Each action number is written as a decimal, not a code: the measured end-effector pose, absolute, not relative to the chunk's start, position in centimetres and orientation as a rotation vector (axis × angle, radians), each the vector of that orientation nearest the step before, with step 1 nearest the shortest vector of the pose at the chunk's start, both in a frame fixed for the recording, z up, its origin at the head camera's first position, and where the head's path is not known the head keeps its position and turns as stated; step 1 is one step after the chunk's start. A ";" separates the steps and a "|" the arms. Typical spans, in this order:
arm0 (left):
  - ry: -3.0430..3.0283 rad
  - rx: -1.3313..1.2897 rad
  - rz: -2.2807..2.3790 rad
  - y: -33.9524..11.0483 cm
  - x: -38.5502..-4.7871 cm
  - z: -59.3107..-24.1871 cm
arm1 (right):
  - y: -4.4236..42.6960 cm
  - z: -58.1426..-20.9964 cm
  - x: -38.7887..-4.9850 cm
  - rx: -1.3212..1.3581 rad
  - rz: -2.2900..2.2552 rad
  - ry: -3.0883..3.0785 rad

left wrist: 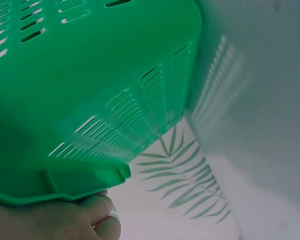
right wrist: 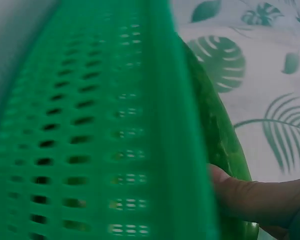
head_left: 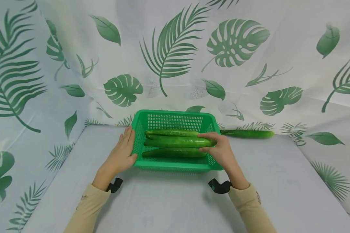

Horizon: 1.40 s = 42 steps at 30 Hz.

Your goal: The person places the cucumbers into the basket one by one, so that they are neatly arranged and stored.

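Note:
A green plastic basket [head_left: 175, 167] with slotted walls stands on the table and holds several long cucumbers [head_left: 175, 152]. My left hand [head_left: 122, 153] lies along the basket's left end, its fingers fairly straight against the outside and its thumb by the front corner. In the left wrist view that hand [left wrist: 75, 217] touches the basket's rim. My right hand [head_left: 220, 149] reaches over the right end and grips the end of the middle cucumber [head_left: 175, 141] between thumb and fingers. The right wrist view shows the thumb [right wrist: 245, 196] pressed on this cucumber [right wrist: 215, 120] behind the rim.
Another cucumber [head_left: 248, 134] lies on the table behind and to the right of the basket, along the foot of the leaf-patterned cloth backdrop [head_left: 175, 84]. A pale cover spreads over the table [head_left: 169, 207].

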<state>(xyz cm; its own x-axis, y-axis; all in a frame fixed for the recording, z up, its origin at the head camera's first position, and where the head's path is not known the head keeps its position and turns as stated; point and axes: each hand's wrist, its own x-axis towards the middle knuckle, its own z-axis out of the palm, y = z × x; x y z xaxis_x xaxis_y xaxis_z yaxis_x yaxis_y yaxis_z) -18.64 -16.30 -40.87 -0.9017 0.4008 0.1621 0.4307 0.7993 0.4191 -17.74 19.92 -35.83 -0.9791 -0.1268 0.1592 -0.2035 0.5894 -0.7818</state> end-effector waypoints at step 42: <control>-2.923 -0.675 -0.720 -16.4 -18.6 -40.8 | 18.4 -38.8 -17.8 0.250 1.084 -2.990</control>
